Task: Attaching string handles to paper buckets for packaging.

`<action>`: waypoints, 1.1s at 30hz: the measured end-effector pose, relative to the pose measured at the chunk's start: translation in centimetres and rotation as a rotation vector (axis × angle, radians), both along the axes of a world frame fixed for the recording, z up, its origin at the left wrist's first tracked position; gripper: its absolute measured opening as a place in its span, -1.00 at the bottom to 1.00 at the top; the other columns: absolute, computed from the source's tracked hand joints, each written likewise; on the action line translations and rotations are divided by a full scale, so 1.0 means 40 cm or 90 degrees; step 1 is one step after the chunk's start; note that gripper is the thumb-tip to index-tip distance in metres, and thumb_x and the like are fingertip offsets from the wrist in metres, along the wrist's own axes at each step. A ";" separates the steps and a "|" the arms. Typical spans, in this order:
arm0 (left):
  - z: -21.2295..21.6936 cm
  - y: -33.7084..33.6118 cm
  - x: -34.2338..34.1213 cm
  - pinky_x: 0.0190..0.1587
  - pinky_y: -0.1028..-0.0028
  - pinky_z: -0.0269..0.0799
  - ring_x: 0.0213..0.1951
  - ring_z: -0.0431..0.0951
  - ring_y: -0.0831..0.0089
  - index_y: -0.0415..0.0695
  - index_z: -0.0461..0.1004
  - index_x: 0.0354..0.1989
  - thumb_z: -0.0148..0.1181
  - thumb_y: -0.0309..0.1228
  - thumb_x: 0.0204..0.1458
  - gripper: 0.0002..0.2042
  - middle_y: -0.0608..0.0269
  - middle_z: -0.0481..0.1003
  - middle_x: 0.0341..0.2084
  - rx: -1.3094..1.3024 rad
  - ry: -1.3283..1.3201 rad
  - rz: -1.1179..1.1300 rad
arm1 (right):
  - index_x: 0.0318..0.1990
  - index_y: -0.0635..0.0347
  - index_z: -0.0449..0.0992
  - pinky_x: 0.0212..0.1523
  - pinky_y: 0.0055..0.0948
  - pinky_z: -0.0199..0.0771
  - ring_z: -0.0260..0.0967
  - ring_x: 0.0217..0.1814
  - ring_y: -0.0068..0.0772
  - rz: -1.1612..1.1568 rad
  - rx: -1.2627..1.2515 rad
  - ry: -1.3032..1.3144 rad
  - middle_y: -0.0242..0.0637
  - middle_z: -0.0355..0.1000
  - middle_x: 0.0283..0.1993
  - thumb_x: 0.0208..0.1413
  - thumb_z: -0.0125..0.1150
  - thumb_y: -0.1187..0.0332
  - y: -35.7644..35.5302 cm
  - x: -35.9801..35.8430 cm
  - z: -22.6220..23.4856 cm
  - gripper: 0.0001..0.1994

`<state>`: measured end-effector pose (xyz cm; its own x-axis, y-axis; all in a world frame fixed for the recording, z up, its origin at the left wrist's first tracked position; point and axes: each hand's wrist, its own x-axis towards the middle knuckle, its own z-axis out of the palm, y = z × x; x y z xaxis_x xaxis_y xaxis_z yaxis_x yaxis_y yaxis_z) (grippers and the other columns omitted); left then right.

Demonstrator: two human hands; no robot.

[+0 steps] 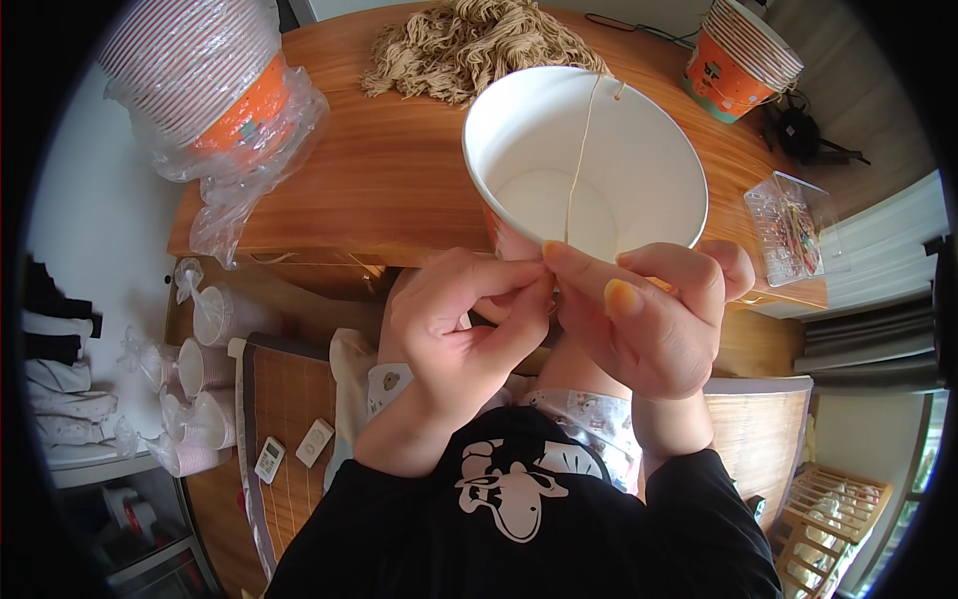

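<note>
Wooden table [399,190] with yarn pile [469,45], wrapped cup stacks [200,80], pin box [788,225] | white paper cup [584,165] tilted, open toward camera, string [579,160] crossing its mouth | left hand [454,339] and right hand [649,314] pinch the string at near rim, probably knotting.

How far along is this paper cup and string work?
Done: a string already runs from the far rim of the white paper cup across its mouth. In hand: the left hand and right hand pinch the string at the near rim. Left: the stacked cups and the string pile wait.
</note>
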<state>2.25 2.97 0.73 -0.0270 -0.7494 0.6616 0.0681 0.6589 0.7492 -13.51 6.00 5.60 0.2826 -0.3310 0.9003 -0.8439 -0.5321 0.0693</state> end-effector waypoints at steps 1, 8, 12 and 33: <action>-0.003 -0.002 0.002 -0.48 0.62 0.32 -0.60 0.47 0.61 -0.28 0.61 -0.39 0.34 -0.72 -0.10 -0.89 0.31 0.53 -0.61 -0.038 -0.039 0.034 | -0.09 -0.12 0.51 -0.06 -0.43 0.07 0.30 -0.30 -0.60 -0.003 0.020 -0.005 -0.65 0.65 -0.20 -0.02 0.43 0.24 0.001 -0.001 0.000 -0.67; -0.007 0.002 -0.010 -0.43 0.63 0.37 -0.54 0.52 0.59 -0.29 0.58 -0.33 0.34 -0.68 -0.03 -0.89 0.27 0.57 -0.56 0.049 0.054 -0.027 | -0.06 -0.07 0.53 -0.03 -0.41 0.08 0.34 -0.26 -0.56 0.050 0.028 -0.061 -0.62 0.66 -0.20 -0.08 0.47 0.26 -0.016 -0.013 -0.030 -0.62; -0.005 0.011 -0.009 -0.41 0.63 0.39 -0.52 0.53 0.60 -0.30 0.57 -0.30 0.33 -0.64 0.04 -0.91 0.25 0.58 -0.54 0.101 0.085 -0.072 | -0.01 -0.07 0.54 -0.03 -0.41 0.09 0.36 -0.25 -0.57 0.016 0.053 0.017 -0.62 0.66 -0.19 -0.10 0.49 0.27 -0.014 -0.021 -0.021 -0.56; -0.010 -0.001 -0.023 -0.34 0.63 0.41 -0.42 0.53 0.62 -0.32 0.55 -0.27 0.30 -0.58 0.13 -0.93 0.24 0.59 -0.44 0.097 0.124 -0.132 | 0.30 0.16 0.13 -0.03 -0.39 0.21 0.34 -0.26 -0.43 0.114 0.132 -0.078 -0.37 0.68 -0.24 -0.04 0.35 0.63 -0.027 -0.046 -0.034 -0.27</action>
